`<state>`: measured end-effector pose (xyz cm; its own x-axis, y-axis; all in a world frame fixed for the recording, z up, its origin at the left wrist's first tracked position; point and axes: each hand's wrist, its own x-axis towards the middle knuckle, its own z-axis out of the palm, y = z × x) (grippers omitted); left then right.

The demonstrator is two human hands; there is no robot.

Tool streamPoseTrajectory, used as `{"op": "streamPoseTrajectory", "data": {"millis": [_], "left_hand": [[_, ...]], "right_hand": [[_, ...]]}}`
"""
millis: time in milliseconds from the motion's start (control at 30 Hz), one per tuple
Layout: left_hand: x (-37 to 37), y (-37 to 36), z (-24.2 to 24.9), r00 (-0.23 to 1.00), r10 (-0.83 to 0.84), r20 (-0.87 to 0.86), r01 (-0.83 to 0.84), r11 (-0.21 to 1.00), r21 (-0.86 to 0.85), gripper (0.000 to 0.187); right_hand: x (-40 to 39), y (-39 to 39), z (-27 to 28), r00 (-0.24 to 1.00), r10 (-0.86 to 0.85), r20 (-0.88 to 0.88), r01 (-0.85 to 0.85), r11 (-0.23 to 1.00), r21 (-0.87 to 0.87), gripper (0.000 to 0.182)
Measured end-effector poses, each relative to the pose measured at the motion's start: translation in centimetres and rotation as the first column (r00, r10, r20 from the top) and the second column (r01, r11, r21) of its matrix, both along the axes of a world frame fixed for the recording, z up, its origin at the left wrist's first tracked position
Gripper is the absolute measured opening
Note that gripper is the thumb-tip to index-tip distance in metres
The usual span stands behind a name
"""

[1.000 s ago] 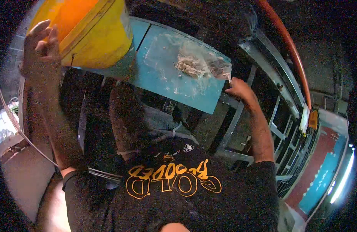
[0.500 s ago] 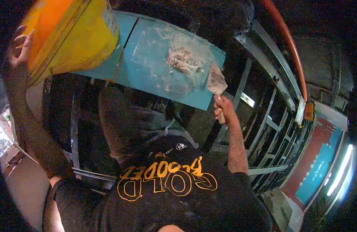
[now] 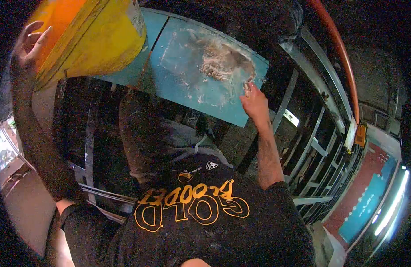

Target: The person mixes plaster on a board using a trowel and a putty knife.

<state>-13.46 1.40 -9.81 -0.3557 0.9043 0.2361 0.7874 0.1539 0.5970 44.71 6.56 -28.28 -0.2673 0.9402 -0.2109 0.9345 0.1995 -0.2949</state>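
A trowel is in my right hand (image 3: 255, 102), fingers wrapped round its handle. Its blade lies at the right side of a heap of wet, pale plaster-like mix (image 3: 216, 66) and is hard to tell from the mix. The heap sits on a blue board (image 3: 183, 95) smeared with residue. At the upper left, my left hand (image 3: 30, 44) is against the orange-lit side of a large yellow bucket (image 3: 112, 49), fingers stretched out and apart. The bucket looks tilted, overlapping the board's left end; its inside is out of sight.
Below the board are dark metal frame bars (image 3: 90, 129). An orange-red pipe (image 3: 343, 58) runs down the right, beside a metal rail (image 3: 318, 80). Farther right are a red and blue wall panel (image 3: 365, 200) and a bright tube light (image 3: 392, 202).
My right hand has moved up the board and turned, taking the trowel blade from the board's right end to the heap. My left hand stays by the bucket, its fingers straighter.
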Motion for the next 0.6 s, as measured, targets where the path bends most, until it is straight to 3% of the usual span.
{"op": "streamPoseTrajectory", "data": {"millis": [67, 167, 267, 367, 467, 600], "left_hand": [[0.2, 0.1, -0.2, 1.000, -0.011, 0.019, 0.011, 1.000, 0.009, 0.037], [-0.3, 0.1, -0.3, 1.000, -0.014, 0.013, 0.014, 1.000, 0.007, 0.038], [-0.2, 0.2, -0.2, 1.000, 0.012, -0.023, -0.012, 1.000, 0.000, 0.039], [-0.6, 0.3, 0.0, 0.998, -0.023, -0.063, 0.022, 0.999, -0.025, 0.040], [-0.2, 0.4, -0.6, 0.999, -0.006, -0.039, 0.007, 0.999, 0.040, 0.039], [-0.9, 0.2, -0.3, 0.987, -0.015, -0.161, 0.015, 1.000, 0.003, 0.035]], "right_hand": [[-0.1, -1.1, 0.0, 0.997, 0.032, 0.073, -0.036, 0.998, 0.055, 0.052], [-1.2, -3.2, -0.6, 0.959, -0.042, 0.280, 0.057, 0.997, -0.045, 0.048], [-1.8, -4.2, -2.3, 0.948, -0.038, 0.315, 0.102, 0.976, -0.190, 0.043], [1.5, -1.8, -5.9, 0.982, 0.034, 0.185, -0.003, 0.987, -0.161, 0.041], [5.9, 2.8, -8.0, 0.941, 0.337, -0.010, -0.333, 0.924, -0.187, 0.043], [3.6, 1.6, -1.3, 0.995, 0.094, 0.032, -0.084, 0.968, -0.238, 0.043]]}}
